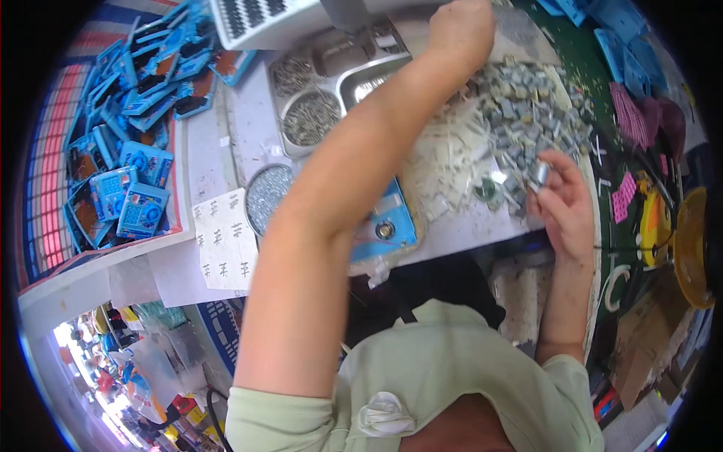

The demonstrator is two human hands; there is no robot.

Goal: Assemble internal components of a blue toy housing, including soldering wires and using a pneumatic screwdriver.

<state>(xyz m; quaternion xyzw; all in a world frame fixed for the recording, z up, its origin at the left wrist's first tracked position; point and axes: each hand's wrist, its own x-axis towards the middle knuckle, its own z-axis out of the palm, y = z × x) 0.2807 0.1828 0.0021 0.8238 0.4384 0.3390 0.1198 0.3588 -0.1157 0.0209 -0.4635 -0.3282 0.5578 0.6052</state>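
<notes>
Cylinder (541, 174), silvery, partly hidden by right hand (566, 207)

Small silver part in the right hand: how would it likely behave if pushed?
The small silver part is probably stiff, since its shiny surface looks metallic. It may roll if laid on its side, as its body appears rounded. That smooth sheen suggests it could slip in the right hand.
</notes>
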